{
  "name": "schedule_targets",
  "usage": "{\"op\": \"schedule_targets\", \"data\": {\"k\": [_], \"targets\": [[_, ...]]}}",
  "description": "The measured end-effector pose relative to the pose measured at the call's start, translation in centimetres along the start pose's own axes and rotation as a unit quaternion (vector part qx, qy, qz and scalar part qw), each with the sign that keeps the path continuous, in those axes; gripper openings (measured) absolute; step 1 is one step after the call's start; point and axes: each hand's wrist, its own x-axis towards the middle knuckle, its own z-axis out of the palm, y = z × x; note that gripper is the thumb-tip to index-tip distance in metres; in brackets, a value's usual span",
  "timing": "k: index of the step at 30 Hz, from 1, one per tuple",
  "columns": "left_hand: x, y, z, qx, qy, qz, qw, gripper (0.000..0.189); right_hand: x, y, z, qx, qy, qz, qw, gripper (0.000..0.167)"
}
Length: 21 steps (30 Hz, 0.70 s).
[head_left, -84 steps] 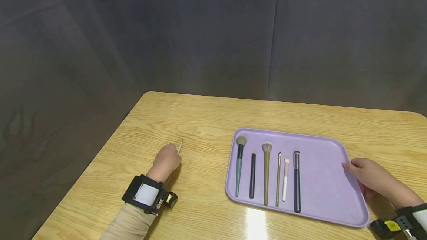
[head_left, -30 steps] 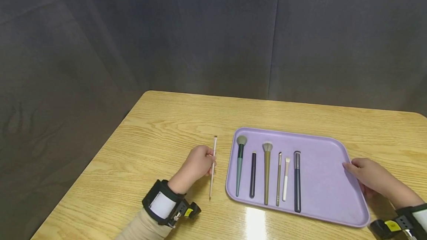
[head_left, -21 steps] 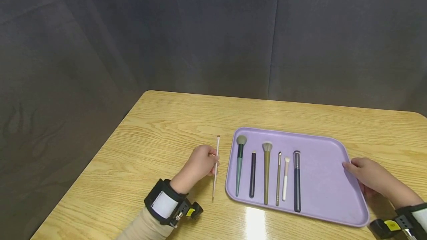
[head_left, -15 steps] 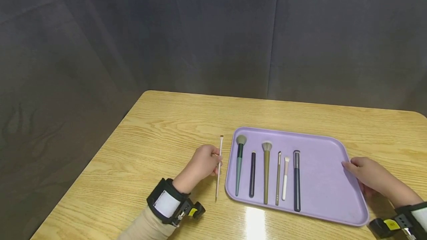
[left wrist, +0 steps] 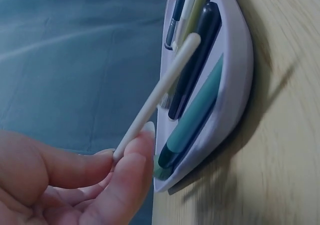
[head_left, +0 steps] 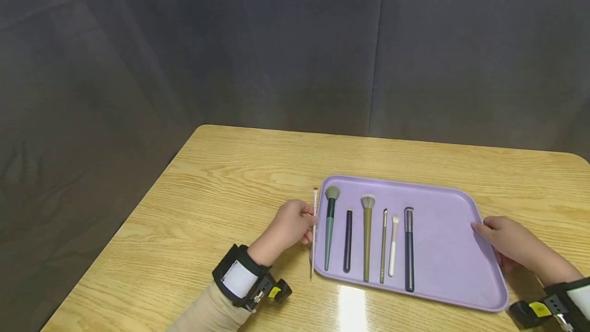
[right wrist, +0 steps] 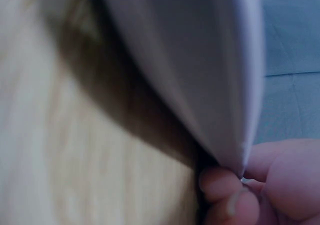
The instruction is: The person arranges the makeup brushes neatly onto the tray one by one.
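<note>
My left hand (head_left: 291, 225) pinches a slim pale makeup brush (left wrist: 155, 97) between thumb and fingers. Its small dark flat bristles point to the far side in the head view. The brush overlaps the left rim of a lavender tray (head_left: 454, 255) there. On the tray's right rim, my right hand (head_left: 509, 242) keeps a grip, thumb over the edge and fingers beneath. Several makeup brushes lie side by side in the tray, from a green-handled one (head_left: 329, 232) at the left to a dark blue one (head_left: 409, 257) in the middle.
The tray is on a wood-grain table (head_left: 239, 168), with bare tray surface right of the dark blue brush. A dark grey cloth (head_left: 276, 55) hangs behind the table. Both wrists wear black straps (head_left: 239, 275) with small cameras.
From far left on the table, my left hand has carried the pale brush rightward to the tray's left rim. The right hand and the tray stay in place.
</note>
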Motion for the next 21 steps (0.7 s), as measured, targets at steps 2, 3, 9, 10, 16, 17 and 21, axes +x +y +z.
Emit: {"op": "schedule_targets", "data": {"k": [2,3,9,10,16,17,21], "targets": [[0.0,0.0,0.1,-0.005,-0.001,0.002,1.0,0.015,0.0,0.0,0.0,0.0,0.001,0.0,1.0,0.031],[0.1,0.0,0.2,-0.006,-0.001,0.003,1.0,0.015,0.0,0.0,0.0,-0.001,0.002,-0.001,1.0,0.031],[0.2,0.2,0.6,-0.009,0.001,0.002,1.0,0.01,0.2,0.3,0.1,0.001,-0.002,0.002,1.0,0.031],[0.2,0.2,0.7,-0.009,0.001,0.002,1.0,0.01,0.3,0.4,0.1,0.002,-0.004,0.003,1.0,0.031],[0.4,0.2,1.1,-0.01,-0.001,0.004,0.9999,0.009,0.4,0.8,0.1,0.005,-0.006,0.004,1.0,0.03],[0.4,0.2,1.2,-0.011,-0.002,0.004,0.9999,0.009,0.4,0.8,0.1,0.005,-0.006,0.004,1.0,0.031],[0.5,0.3,1.5,-0.007,-0.005,0.008,0.9999,0.008,0.3,0.8,0.1,0.005,-0.006,0.003,1.0,0.03]]}}
